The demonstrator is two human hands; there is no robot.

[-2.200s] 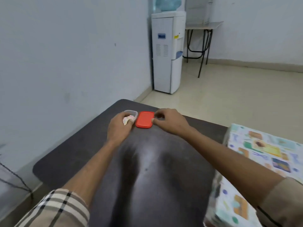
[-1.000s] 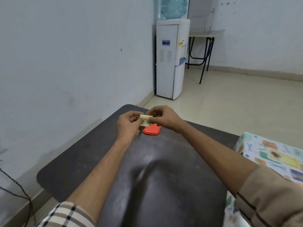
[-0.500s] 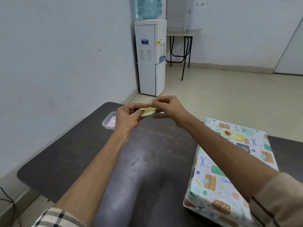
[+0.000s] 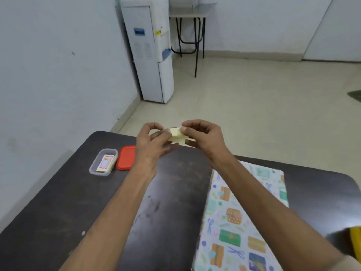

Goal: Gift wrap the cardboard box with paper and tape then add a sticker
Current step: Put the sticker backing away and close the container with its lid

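- The left hand [image 4: 152,141] and right hand [image 4: 203,137] meet in the air above the far edge of the table [image 4: 58,202], with both forearms reaching out over it.
- Between them is a small pale-yellow sticker [image 4: 176,133], held up off the table.
- The left hand pinches the sticker's left edge with thumb and fingertip, and its forefinger arches above.
- The right hand pinches the sticker's right side between thumb and forefinger; the other fingers are curled in behind.
- Part of the sticker bends down below the fingertips. Whether that is a backing sheet I cannot tell.
- The box [image 4: 244,222] lies flat on the table's right half, under the right forearm. It is fully covered in pale paper printed with gifts and scissors.
- The sticker is well apart from the box, beyond its far end.
- A clear tub [image 4: 93,169] sits open on the table's left side, with a pink-bordered slip [image 4: 105,163] lying inside.
- A red lid [image 4: 126,157] lies flat just beside the tub, on its right, partly behind the left wrist.
- Beyond the table, a white dispenser [image 4: 150,49] stands against the wall on the beige floor [image 4: 254,104].
- A desk [image 4: 190,11] with black legs is behind the dispenser.
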